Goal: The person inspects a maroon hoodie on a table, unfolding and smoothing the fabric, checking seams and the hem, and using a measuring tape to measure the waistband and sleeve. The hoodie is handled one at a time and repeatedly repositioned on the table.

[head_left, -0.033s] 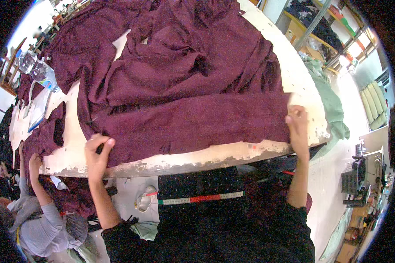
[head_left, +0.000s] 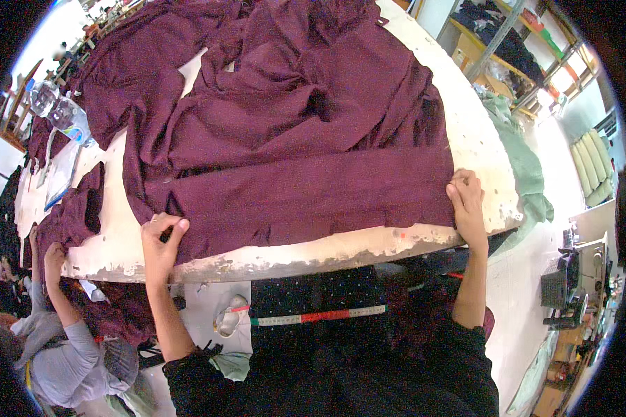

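Cloth lies on table, its near edge running long axis left-right between left hand and right hand, 1 at each end, left thumb and fingertips pinching the left edge, right thumb and fingers pressed together on the right edge.

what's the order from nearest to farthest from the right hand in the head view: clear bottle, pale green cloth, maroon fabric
From the right hand:
1. Maroon fabric: its right edge touches the hand.
2. Pale green cloth: to the right, beside the table's right edge.
3. Clear bottle: far off at upper left.
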`<act>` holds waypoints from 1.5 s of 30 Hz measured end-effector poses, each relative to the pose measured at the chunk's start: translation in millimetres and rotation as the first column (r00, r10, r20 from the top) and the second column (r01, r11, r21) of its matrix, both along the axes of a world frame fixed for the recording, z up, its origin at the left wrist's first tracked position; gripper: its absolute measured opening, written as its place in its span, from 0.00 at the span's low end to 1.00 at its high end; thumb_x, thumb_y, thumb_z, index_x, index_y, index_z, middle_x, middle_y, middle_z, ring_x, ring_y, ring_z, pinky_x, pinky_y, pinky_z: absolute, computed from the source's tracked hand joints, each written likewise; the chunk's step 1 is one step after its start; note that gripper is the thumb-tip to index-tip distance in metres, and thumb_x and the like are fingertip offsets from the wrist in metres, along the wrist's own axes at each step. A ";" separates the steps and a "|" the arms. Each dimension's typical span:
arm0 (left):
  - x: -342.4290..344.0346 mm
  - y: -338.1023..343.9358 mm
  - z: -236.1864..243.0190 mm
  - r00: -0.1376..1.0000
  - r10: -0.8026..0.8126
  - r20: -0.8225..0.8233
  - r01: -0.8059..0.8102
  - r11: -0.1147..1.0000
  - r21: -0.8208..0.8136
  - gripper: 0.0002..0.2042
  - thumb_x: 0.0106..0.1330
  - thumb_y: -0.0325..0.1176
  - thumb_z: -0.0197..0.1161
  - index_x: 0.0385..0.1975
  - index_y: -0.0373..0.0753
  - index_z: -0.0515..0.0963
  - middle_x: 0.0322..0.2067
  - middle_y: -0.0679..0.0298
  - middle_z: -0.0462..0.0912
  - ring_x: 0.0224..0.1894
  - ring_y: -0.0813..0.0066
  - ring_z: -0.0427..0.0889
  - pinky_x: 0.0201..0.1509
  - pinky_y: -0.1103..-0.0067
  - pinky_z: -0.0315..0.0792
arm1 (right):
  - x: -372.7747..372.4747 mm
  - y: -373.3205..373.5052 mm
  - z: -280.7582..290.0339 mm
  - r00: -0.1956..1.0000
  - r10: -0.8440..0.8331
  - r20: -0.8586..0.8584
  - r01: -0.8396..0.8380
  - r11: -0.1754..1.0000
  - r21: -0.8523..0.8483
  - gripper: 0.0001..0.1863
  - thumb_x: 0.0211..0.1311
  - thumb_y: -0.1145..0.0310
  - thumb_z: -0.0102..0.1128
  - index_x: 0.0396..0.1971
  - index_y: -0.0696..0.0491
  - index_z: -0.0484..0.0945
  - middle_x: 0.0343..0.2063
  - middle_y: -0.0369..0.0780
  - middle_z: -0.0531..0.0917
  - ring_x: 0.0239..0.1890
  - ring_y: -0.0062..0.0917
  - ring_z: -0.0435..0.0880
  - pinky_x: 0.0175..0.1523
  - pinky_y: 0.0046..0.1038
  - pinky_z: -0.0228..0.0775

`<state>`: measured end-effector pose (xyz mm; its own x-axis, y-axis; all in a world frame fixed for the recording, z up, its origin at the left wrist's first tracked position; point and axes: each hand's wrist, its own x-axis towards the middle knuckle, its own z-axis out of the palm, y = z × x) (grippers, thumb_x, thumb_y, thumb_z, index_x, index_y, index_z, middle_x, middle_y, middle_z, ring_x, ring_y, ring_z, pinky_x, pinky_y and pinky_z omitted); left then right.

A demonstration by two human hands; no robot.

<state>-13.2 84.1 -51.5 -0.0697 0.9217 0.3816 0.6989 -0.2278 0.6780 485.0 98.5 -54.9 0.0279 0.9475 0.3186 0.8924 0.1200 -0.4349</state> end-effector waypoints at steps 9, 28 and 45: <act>-1.3 4.0 -9.8 0.999 0.011 0.043 -0.014 0.998 0.058 0.04 0.50 0.24 0.65 0.21 0.32 0.78 0.17 0.63 0.75 0.23 0.75 0.68 0.31 0.78 0.61 | 5.9 6.4 -8.0 0.990 -0.001 -0.142 0.013 0.997 0.081 0.11 0.62 0.65 0.49 0.33 0.58 0.74 0.42 0.41 0.68 0.45 0.33 0.68 0.54 0.33 0.53; -1.5 1.2 -9.3 0.994 0.058 0.094 -0.056 0.998 -0.023 0.04 0.50 0.21 0.65 0.25 0.30 0.80 0.20 0.64 0.77 0.26 0.78 0.72 0.34 0.82 0.65 | 2.4 3.3 -4.1 0.993 0.003 -0.117 0.016 0.986 0.164 0.08 0.58 0.71 0.54 0.33 0.59 0.77 0.41 0.43 0.67 0.43 0.32 0.68 0.51 0.29 0.59; -4.0 -0.4 -10.1 0.989 0.043 0.143 -0.043 0.999 -0.004 0.04 0.51 0.21 0.64 0.26 0.30 0.79 0.21 0.64 0.76 0.27 0.78 0.71 0.34 0.82 0.64 | -0.4 2.4 -1.5 0.990 -0.026 -0.135 0.048 0.987 0.155 0.07 0.57 0.73 0.54 0.33 0.60 0.77 0.42 0.42 0.66 0.44 0.31 0.68 0.50 0.27 0.60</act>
